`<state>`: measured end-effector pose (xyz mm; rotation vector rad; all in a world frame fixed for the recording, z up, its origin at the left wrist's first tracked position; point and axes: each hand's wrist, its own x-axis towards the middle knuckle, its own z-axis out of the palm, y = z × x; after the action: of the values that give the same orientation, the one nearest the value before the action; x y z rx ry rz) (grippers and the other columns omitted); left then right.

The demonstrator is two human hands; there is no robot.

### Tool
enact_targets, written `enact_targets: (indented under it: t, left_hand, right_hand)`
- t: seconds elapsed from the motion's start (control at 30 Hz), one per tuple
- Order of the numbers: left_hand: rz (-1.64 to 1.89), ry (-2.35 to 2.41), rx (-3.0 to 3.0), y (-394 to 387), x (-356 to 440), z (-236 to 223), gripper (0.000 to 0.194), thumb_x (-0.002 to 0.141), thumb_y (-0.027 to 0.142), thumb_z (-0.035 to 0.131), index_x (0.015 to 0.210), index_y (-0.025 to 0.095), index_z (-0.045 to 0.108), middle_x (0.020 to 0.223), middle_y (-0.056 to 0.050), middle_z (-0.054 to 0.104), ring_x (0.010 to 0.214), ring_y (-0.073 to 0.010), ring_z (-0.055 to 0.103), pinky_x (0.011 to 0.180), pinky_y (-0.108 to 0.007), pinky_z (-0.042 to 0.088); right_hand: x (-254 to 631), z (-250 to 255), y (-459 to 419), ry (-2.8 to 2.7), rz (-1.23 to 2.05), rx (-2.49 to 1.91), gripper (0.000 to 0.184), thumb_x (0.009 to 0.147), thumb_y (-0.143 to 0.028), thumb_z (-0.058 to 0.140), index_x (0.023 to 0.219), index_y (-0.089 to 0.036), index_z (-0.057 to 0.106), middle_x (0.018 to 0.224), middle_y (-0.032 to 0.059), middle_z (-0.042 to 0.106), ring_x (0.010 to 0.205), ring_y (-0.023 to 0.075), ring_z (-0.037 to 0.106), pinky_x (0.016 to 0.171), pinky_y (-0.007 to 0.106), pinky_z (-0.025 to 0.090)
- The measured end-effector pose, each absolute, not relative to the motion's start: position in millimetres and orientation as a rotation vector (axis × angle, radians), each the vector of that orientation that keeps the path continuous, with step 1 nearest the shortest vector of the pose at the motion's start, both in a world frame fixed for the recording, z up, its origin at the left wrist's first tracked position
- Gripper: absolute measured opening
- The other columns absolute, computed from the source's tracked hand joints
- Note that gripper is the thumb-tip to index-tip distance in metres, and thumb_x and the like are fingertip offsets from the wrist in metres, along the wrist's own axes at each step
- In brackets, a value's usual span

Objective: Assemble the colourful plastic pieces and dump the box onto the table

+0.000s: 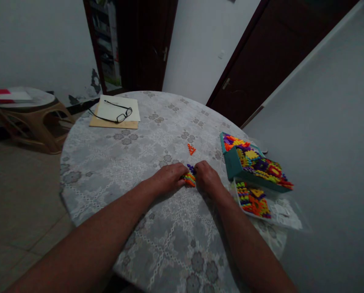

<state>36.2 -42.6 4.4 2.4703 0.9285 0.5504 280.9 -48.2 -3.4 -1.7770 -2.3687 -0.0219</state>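
Note:
Between my two hands, on the patterned tablecloth, is a small assembly of plastic building pieces (189, 179) with orange, yellow and green rows. A purple piece (191, 168) sits at its far side. My left hand (172, 177) has its fingers closed on the assembly's left side. On the other side, my right hand (205, 176) pinches at the purple piece's right end; its fingertips are partly hidden. A loose orange triangular piece (191, 149) lies just beyond both hands, touched by neither.
To the right stand a teal box (234, 164) and a clear plastic container (237, 196), both filled with colourful pieces. Eyeglasses (121, 118) rest on paper and a board (115, 124) at the far left of the round table (157, 138). A stool (32, 118) stands beyond the left edge.

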Motion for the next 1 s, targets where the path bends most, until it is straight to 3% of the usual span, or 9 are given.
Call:
enact_targets:
  t: [0.17,0.67,1.0]
  left_hand:
    - [0.583,0.937,2.453,-44.1,36.6,3.6,0.018,0.100,0.025,0.073,0.117,0.023,0.070,0.115,-0.007,0.073,0.104,-0.0231,0.069,0.093,-0.034,0.052]
    - [0.627,0.934,2.416,-29.7,35.8,-6.1,0.029,0.102,0.040,0.065,0.125,0.023,0.072,0.118,-0.009,0.073,0.109,-0.0274,0.070,0.100,-0.041,0.055]
    - [0.638,0.973,2.430,-30.3,34.1,-11.6,0.040,0.101,0.035,0.065,0.140,0.025,0.066,0.135,-0.011,0.073,0.121,-0.0289,0.071,0.109,-0.044,0.056]
  right_hand:
    - [293.5,-2.8,-63.6,-2.384,0.138,-1.543,0.012,0.105,-0.017,0.061,0.114,-0.021,0.068,0.118,0.0101,0.067,0.113,0.0239,0.065,0.102,0.033,0.051]
    - [291.4,-3.0,-64.0,-2.193,0.265,-1.514,0.015,0.111,-0.022,0.053,0.111,-0.023,0.069,0.107,0.0062,0.073,0.099,0.0204,0.066,0.092,0.031,0.051]
    - [283.3,-9.5,-66.1,-2.159,0.363,-1.378,0.015,0.111,-0.025,0.057,0.110,-0.022,0.072,0.105,0.0056,0.075,0.099,0.0200,0.069,0.093,0.030,0.052]
